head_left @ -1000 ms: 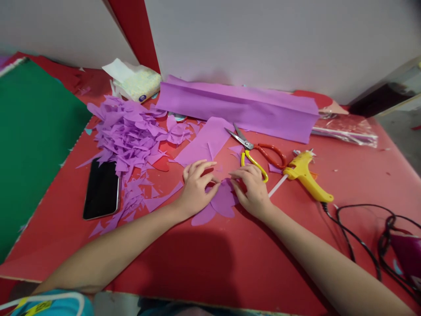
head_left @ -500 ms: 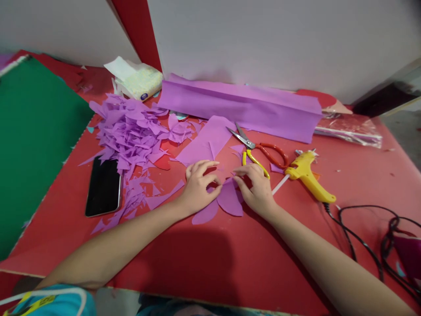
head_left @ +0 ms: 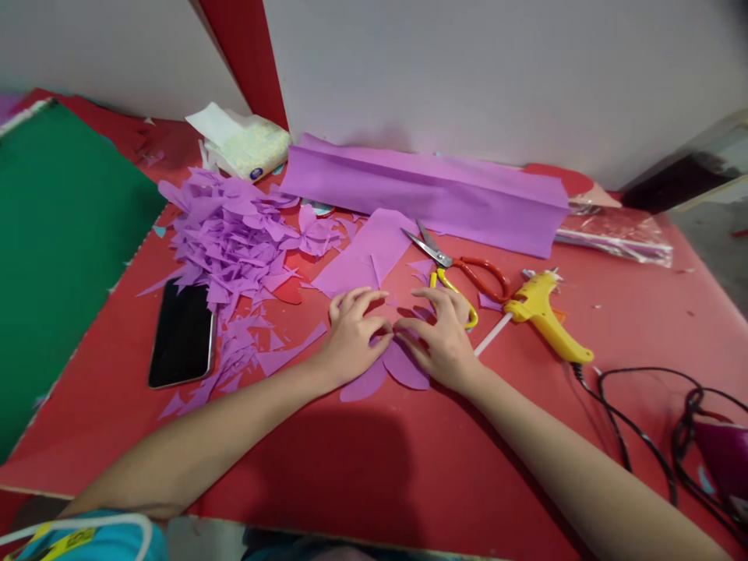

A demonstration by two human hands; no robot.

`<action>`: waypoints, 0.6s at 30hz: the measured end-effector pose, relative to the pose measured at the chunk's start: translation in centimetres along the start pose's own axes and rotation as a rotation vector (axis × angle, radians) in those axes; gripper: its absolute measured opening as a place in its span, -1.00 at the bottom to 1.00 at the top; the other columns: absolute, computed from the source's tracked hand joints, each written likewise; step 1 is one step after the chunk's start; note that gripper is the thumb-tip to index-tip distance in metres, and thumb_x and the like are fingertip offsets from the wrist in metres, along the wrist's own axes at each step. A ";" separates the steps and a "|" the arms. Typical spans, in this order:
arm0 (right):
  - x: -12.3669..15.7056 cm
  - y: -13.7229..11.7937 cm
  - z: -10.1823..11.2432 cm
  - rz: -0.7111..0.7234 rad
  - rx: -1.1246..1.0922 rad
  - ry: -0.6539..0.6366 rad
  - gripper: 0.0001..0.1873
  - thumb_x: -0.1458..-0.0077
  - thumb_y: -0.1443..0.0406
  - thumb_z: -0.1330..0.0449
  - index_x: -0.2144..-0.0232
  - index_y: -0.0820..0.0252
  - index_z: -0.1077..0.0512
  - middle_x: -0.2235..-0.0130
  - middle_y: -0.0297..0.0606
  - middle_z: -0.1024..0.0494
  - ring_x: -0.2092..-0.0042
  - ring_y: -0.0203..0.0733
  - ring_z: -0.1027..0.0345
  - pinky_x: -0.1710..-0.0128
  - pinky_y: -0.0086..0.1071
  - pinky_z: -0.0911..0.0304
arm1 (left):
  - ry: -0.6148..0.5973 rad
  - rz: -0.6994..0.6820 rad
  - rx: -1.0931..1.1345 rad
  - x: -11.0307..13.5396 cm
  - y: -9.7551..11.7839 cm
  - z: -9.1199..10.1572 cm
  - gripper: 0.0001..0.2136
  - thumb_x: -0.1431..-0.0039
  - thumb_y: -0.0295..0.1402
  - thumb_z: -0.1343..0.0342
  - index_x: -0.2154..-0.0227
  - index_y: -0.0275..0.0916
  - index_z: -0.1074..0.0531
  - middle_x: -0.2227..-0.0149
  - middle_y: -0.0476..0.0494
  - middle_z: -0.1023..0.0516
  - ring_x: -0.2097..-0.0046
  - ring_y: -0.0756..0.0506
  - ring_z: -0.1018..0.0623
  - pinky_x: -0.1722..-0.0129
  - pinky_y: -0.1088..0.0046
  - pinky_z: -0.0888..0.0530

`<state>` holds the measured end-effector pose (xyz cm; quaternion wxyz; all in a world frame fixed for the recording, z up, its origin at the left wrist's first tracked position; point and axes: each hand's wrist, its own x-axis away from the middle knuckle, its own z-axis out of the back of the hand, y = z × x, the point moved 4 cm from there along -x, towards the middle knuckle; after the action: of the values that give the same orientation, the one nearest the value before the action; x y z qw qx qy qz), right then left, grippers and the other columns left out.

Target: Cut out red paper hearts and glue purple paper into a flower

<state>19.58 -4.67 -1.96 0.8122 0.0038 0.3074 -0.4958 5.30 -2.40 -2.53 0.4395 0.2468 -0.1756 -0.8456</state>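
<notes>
My left hand (head_left: 355,339) and my right hand (head_left: 445,343) meet over rounded purple paper petals on the red table. Thumb and forefinger of each hand pinch the petals near their inner ends, the other fingers curved above. One petal (head_left: 363,386) juts out below my left hand, and another petal (head_left: 407,369) lies beside it, partly under my right hand. The inner ends are hidden by my fingertips. Just beyond my right hand lie scissors (head_left: 435,253) with one red and one yellow handle, blades apart. A yellow glue gun (head_left: 543,315) with a white glue stick rests to the right.
A heap of purple paper pieces (head_left: 225,234) overlaps a black phone (head_left: 182,335) on the left. Behind are a tissue pack (head_left: 248,144) and a folded purple sheet (head_left: 426,195). A black cord (head_left: 636,425) coils at right. A green board (head_left: 64,257) lies far left.
My right hand has moved left, so its fingertips now come close to those of my left hand over the petals. My left hand stays nearly in place.
</notes>
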 end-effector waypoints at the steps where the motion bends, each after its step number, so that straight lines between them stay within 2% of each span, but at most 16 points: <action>1: 0.0 -0.1 -0.1 0.009 0.016 -0.009 -0.92 -0.02 0.30 -0.17 0.40 0.10 -0.47 0.01 -0.16 -0.25 -0.01 0.05 -0.04 0.04 0.04 -0.05 | -0.001 -0.002 -0.009 0.0 0.0 0.0 -0.94 -0.04 -0.40 -0.10 0.49 -0.20 -0.44 -0.01 -0.11 -0.37 -0.11 -0.16 -0.24 -0.06 0.15 -0.14; 8: -0.2 -0.3 -0.5 0.025 0.078 -0.029 -0.86 -0.06 0.35 -0.12 0.48 0.14 -0.46 0.03 -0.14 -0.28 0.02 0.01 -0.07 0.07 0.02 -0.08 | -0.014 0.002 -0.040 0.1 0.1 -0.2 -0.93 -0.05 -0.41 -0.08 0.47 -0.20 -0.45 -0.02 -0.12 -0.38 -0.11 -0.18 -0.23 -0.06 0.12 -0.13; 12: -0.2 -0.2 -0.6 0.016 0.051 -0.065 -0.87 -0.06 0.36 -0.11 0.47 0.15 -0.46 0.06 -0.12 -0.31 0.03 0.01 -0.09 0.09 0.01 -0.09 | 0.003 0.016 -0.041 0.1 0.1 0.1 -0.96 -0.03 -0.41 -0.09 0.44 -0.20 -0.44 -0.02 -0.12 -0.38 -0.11 -0.19 -0.24 -0.05 0.11 -0.14; 18: 0.0 0.1 -0.9 -0.009 0.005 -0.103 -0.87 -0.08 0.35 -0.10 0.41 0.14 -0.46 0.07 -0.13 -0.33 0.03 -0.02 -0.09 0.06 -0.01 -0.06 | -0.015 -0.041 -0.082 0.0 0.4 0.7 -0.92 -0.03 -0.43 -0.09 0.52 -0.20 -0.45 -0.03 -0.08 -0.38 -0.12 -0.22 -0.22 -0.05 0.04 -0.09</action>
<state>19.22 -4.33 -2.70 0.8247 -0.0211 0.2641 -0.4996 5.18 -2.53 -1.74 0.4305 0.2260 -0.1390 -0.8627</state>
